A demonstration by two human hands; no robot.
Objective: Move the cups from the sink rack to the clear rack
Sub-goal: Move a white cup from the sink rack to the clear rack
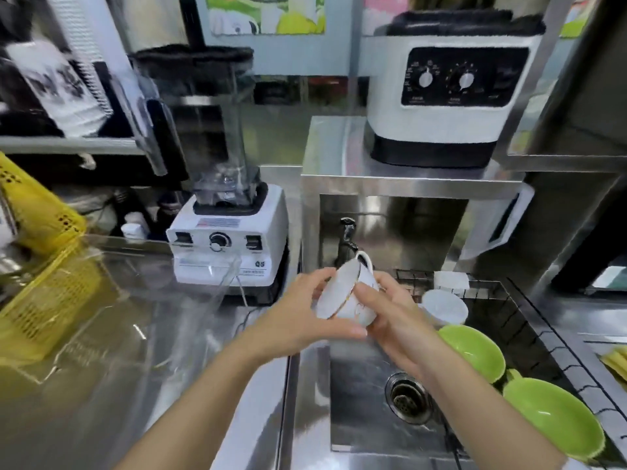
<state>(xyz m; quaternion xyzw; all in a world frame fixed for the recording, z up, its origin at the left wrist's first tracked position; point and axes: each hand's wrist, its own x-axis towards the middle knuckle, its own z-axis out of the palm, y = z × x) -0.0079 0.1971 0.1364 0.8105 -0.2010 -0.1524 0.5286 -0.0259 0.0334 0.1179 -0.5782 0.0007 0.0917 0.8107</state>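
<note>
A white cup with a gold rim (342, 290) is tilted on its side above the left edge of the sink, its handle pointing up. My left hand (298, 317) grips its rim side and my right hand (397, 317) holds its base. On the black wire sink rack (529, 320) at the right lie a plain white cup (444, 307) and two green cups (475, 351) (556, 418). The clear rack (142, 300) sits on the counter at the left, see-through and hard to outline.
A white blender (230, 239) stands behind the clear rack. A black tap (347, 242) rises behind the cup. The sink drain (407, 400) lies below my right arm. A yellow basket (37, 266) sits at far left, a white machine (448, 96) on the steel shelf.
</note>
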